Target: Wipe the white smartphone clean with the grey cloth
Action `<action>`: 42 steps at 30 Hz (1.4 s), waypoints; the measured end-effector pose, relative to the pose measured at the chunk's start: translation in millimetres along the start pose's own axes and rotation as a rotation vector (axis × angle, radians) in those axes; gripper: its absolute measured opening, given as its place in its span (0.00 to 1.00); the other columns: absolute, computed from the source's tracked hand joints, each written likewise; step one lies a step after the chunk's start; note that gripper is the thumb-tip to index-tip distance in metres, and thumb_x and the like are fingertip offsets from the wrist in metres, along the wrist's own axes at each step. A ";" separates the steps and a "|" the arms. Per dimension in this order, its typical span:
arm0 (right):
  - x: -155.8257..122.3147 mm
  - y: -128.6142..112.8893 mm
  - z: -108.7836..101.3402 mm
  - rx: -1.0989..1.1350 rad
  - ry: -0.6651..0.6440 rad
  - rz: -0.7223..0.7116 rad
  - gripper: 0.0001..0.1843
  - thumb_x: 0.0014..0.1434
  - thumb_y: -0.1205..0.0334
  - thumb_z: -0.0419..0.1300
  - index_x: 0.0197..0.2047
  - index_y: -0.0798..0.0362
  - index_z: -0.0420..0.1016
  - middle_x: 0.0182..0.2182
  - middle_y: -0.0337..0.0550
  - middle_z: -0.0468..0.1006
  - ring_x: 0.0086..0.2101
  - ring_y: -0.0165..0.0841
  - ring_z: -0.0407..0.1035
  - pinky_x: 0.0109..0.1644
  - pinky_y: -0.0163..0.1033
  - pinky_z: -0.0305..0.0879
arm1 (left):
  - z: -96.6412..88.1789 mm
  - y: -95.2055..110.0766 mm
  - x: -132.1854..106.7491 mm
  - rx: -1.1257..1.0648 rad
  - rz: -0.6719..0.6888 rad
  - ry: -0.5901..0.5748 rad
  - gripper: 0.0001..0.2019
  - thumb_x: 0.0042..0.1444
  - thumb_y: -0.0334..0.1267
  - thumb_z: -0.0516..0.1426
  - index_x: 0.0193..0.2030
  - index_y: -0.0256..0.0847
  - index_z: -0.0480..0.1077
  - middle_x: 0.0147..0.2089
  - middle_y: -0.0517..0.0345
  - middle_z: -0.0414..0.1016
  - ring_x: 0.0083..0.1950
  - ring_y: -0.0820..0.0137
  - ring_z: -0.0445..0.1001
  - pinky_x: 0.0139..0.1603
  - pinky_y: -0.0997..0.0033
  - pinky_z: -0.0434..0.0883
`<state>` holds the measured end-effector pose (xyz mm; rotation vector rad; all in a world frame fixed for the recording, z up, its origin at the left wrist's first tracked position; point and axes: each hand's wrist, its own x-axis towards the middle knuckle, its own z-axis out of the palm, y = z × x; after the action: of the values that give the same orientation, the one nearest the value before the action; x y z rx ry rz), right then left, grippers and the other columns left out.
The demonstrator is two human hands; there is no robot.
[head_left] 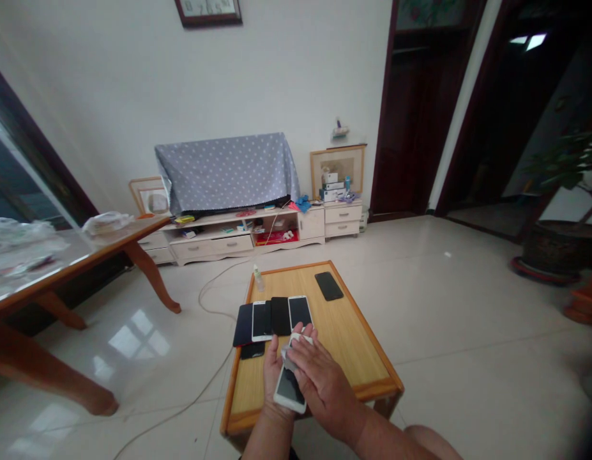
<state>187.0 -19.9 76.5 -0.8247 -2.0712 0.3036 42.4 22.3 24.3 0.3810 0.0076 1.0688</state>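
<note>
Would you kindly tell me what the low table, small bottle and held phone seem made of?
Low table: smooth wood or wood-look laminate, given its streaky grain. Small bottle: probably clear plastic, being see-through. Held phone: likely glass-fronted, dark and smooth-looking; its white edging could be plastic or metal.

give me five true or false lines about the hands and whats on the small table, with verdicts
1. The left hand holds a white phone under the right hand. True.
2. The right hand lies flat on the table. False: it is over the white phone.
3. A black phone lies near the table's far right corner. True.
4. The black phone is propped upright. False: it lies flat.
5. A clear bottle stands near the far left corner. True.
</note>
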 end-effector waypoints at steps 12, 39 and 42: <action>-23.3 -19.4 -53.0 0.222 0.210 0.551 0.21 0.74 0.50 0.44 0.50 0.52 0.74 0.41 0.46 0.82 0.42 0.35 0.76 0.48 0.41 0.73 | 28.1 -13.6 -23.6 -0.172 -0.001 -0.031 0.35 0.68 0.59 0.41 0.75 0.41 0.49 0.76 0.44 0.52 0.78 0.56 0.46 0.76 0.38 0.36; -191.4 -10.9 -133.9 -0.638 -0.238 1.047 0.06 0.62 0.68 0.57 0.37 0.53 0.76 0.31 0.47 0.81 0.32 0.38 0.75 0.34 0.37 0.58 | 65.8 -24.0 -116.7 -0.154 -0.017 -0.146 0.38 0.66 0.62 0.40 0.76 0.42 0.46 0.78 0.47 0.45 0.79 0.58 0.38 0.77 0.43 0.35; -189.0 -26.4 -126.4 -0.570 -0.131 0.947 0.13 0.68 0.62 0.50 0.40 0.51 0.76 0.31 0.45 0.81 0.33 0.38 0.75 0.34 0.37 0.61 | 67.4 -26.6 -120.8 -0.141 -0.009 -0.113 0.39 0.65 0.64 0.42 0.75 0.41 0.48 0.77 0.45 0.47 0.79 0.57 0.40 0.77 0.46 0.38</action>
<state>353.4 -174.0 44.9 -2.1681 -1.7509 0.2646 19.0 -112.5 57.8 0.3131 -0.1654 1.0315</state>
